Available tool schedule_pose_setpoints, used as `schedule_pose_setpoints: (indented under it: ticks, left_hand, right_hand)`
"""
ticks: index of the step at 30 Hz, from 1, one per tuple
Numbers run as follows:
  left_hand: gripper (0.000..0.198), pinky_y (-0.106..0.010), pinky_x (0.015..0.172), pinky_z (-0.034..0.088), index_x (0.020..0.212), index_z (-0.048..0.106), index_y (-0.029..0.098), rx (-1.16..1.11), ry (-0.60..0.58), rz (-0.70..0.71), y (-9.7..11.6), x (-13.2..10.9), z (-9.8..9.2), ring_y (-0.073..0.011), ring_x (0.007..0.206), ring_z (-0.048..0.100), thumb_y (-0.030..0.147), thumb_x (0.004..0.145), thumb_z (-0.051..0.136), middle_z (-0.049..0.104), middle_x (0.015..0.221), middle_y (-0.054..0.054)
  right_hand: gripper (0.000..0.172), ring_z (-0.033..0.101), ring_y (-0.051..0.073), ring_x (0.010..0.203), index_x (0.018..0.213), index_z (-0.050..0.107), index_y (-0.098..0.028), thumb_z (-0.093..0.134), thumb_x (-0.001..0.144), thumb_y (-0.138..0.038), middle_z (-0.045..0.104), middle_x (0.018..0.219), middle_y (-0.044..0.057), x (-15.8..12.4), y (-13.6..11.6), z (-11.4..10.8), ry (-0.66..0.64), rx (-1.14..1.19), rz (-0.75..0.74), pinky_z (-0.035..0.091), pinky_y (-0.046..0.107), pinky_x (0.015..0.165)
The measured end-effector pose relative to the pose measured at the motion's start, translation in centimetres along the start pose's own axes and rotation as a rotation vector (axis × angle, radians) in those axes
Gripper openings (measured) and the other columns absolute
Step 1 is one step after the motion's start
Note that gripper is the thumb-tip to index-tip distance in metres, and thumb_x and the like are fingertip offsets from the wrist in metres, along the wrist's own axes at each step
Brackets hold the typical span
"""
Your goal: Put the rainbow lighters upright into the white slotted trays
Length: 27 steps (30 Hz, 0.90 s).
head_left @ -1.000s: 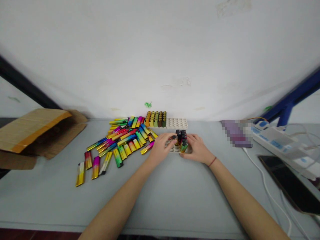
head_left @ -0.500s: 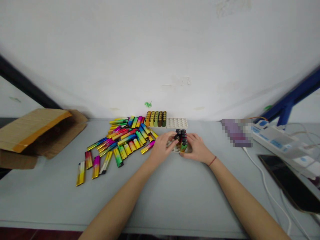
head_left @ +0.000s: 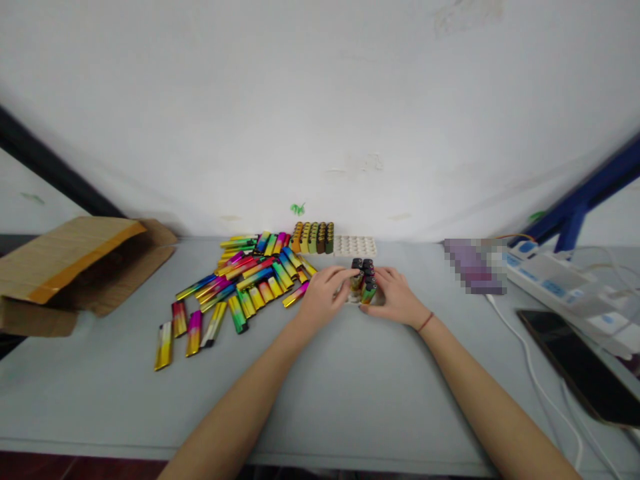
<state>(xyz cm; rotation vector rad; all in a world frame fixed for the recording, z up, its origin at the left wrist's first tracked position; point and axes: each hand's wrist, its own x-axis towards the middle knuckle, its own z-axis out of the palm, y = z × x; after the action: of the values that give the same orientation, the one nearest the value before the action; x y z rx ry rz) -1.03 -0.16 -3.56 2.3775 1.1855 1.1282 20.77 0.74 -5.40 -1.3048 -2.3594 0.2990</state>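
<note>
White material forms the near tray (head_left: 353, 300), seen from the head camera between the two hands on a grey table (head_left: 350, 400). Several lighters (head_left: 369, 283) are stood in it upright, black tops uppermost. Its left part is partly covered by the left hand (head_left: 323, 293), whose thumb and fingers are curved around the lighters; whether one is pinched cannot be told. The tray's right side is spanned by the right hand (head_left: 397, 297), thumb and fingers held apart; how firmly it is gripped cannot be told.

Farther back, near the wall (head_left: 320, 100), a second tray (head_left: 355, 245) is set with its sockets exposed. Just left of it, a block of gold-ended lighters (head_left: 313, 239) is arranged in tight rows. Loose metallic lighters (head_left: 260, 274) are strewn leftward, some overlapping.

At far left, an opened cardboard box (head_left: 75, 250) is laid down, its dark interior indistinct and its left end cut off. On the right, a power strip (head_left: 555, 287), a white cable (head_left: 523, 344) and a black phone (head_left: 575, 363) are placed. Beside the strip, a purplish object (head_left: 473, 268) is obscured by pixelation.
</note>
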Motion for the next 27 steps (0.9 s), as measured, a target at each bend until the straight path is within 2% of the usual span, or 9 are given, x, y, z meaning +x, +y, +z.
schedule_pose_setpoints:
  ticks: [4, 8, 11, 13, 15, 19, 23, 27]
  left_hand:
    - [0.036, -0.036, 0.092, 0.048, 0.121, 0.066, 0.023, 0.053, -0.011, 0.013, -0.1, 0.1, -0.4, -0.0206, 0.1, 0.063, 0.019, 0.094, 0.043, 0.068, 0.106, -0.009]
    - [0.036, -0.036, 0.091, 0.048, 0.123, 0.065, 0.021, 0.156, -0.029, -0.02, -0.6, 0.2, -2.6, -0.0216, 0.098, 0.064, 0.022, 0.093, 0.045, 0.07, 0.104, -0.01]
    - [0.029, -0.036, 0.09, 0.048, 0.11, 0.07, 0.019, 0.259, -0.017, -0.189, -1.7, 0.0, -5.1, -0.0232, 0.094, 0.065, 0.025, 0.091, 0.048, 0.072, 0.097, -0.01]
    - [0.025, -0.035, 0.084, 0.048, 0.095, 0.073, 0.018, 0.359, -0.094, -0.308, -2.3, -0.3, -6.7, -0.0248, 0.089, 0.065, 0.028, 0.089, 0.05, 0.073, 0.093, -0.011]
    - [0.025, -0.035, 0.078, 0.047, 0.085, 0.074, 0.019, 0.437, -0.217, -0.403, -2.7, -0.6, -7.6, -0.0265, 0.086, 0.065, 0.031, 0.087, 0.053, 0.073, 0.09, -0.011]
    - [0.032, -0.034, 0.071, 0.045, 0.085, 0.076, 0.02, 0.518, -0.378, -0.516, -2.2, -0.8, -7.8, -0.0309, 0.092, 0.064, 0.045, 0.086, 0.057, 0.071, 0.094, -0.013]
    - [0.03, -0.039, 0.075, 0.046, 0.095, 0.075, 0.02, 0.61, -0.425, -0.536, -1.2, -0.8, -7.3, -0.0345, 0.104, 0.061, 0.044, 0.086, 0.059, 0.067, 0.104, -0.014]
    - [0.025, -0.04, 0.079, 0.047, 0.097, 0.071, 0.019, 0.628, -0.431, -0.523, -0.7, -0.8, -7.4, -0.034, 0.107, 0.06, 0.039, 0.085, 0.06, 0.066, 0.107, -0.013]
  right_hand:
    - [0.069, 0.048, 0.035, 0.117, 0.133, 0.054, -0.018, 0.072, 0.074, -0.05, 0.058, 0.135, 0.015, 0.0, 0.0, 0.0, -0.004, -0.002, -0.004, 0.041, 0.05, 0.096]
    - [0.069, 0.048, 0.036, 0.118, 0.131, 0.055, -0.018, 0.071, 0.074, -0.052, 0.059, 0.133, 0.015, 0.0, 0.2, 0.0, -0.001, 0.009, -0.01, 0.041, 0.051, 0.096]
    - [0.068, 0.048, 0.036, 0.118, 0.13, 0.056, -0.018, 0.071, 0.074, -0.053, 0.059, 0.133, 0.015, 0.0, 0.2, 0.0, -0.003, 0.005, -0.007, 0.041, 0.051, 0.096]
    - [0.066, 0.048, 0.036, 0.118, 0.129, 0.057, -0.02, 0.07, 0.074, -0.053, 0.059, 0.133, 0.014, 0.0, 0.2, 0.0, -0.005, 0.004, -0.007, 0.041, 0.051, 0.096]
    - [0.064, 0.048, 0.036, 0.117, 0.128, 0.058, -0.02, 0.07, 0.074, -0.052, 0.06, 0.133, 0.014, 0.0, 0.2, 0.0, -0.003, 0.005, -0.006, 0.041, 0.051, 0.097]
    - [0.064, 0.048, 0.036, 0.117, 0.127, 0.058, -0.019, 0.071, 0.074, -0.052, 0.059, 0.133, 0.014, 0.0, 0.1, 0.0, 0.002, 0.01, 0.005, 0.041, 0.051, 0.096]
    - [0.065, 0.048, 0.035, 0.118, 0.129, 0.056, -0.019, 0.071, 0.074, -0.051, 0.06, 0.133, 0.014, 0.0, 0.0, 0.0, -0.007, 0.011, 0.014, 0.04, 0.051, 0.097]
    - [0.065, 0.048, 0.036, 0.118, 0.128, 0.057, -0.017, 0.071, 0.074, -0.051, 0.06, 0.133, 0.015, 0.1, -0.1, -0.1, -0.013, -0.002, 0.016, 0.04, 0.05, 0.098]
